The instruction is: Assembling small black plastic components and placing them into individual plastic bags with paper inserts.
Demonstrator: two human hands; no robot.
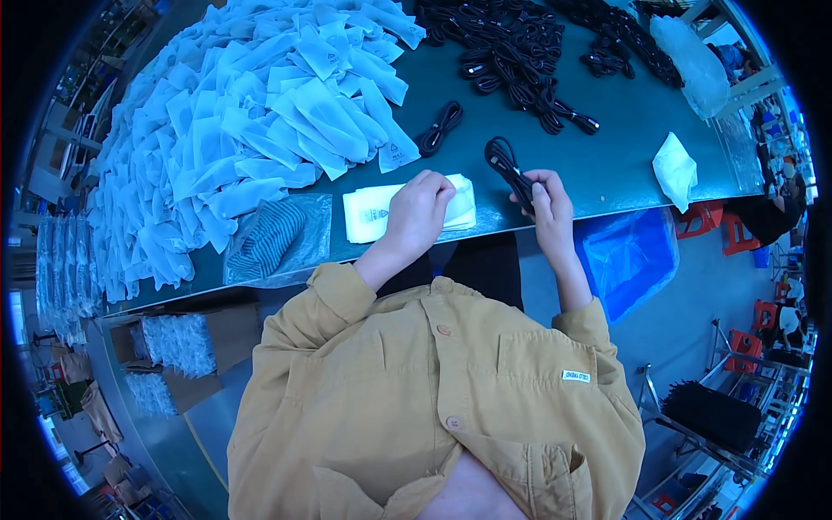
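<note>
A coiled black cable (511, 172) is gripped in my right hand (549, 204), between thumb and fingers, just above the table's near edge. Its loop points up and away from me. My left hand (418, 208) rests over a small stack of flat white bags (366, 215) at the same edge. Its fingers are curled closed, and whatever they pinch is hidden. Just beyond the stack lies a single coiled black cable (439, 128). To the left spreads a large heap of white bags (251, 113), with several looking filled.
A pile of coiled black cables (511, 43) covers the far table. A striped item in clear plastic (273, 241) lies near left. At right are a crumpled white bag (674, 172) and, below the edge, a blue lined bin (626, 260). An open carton (230, 338) stands below left.
</note>
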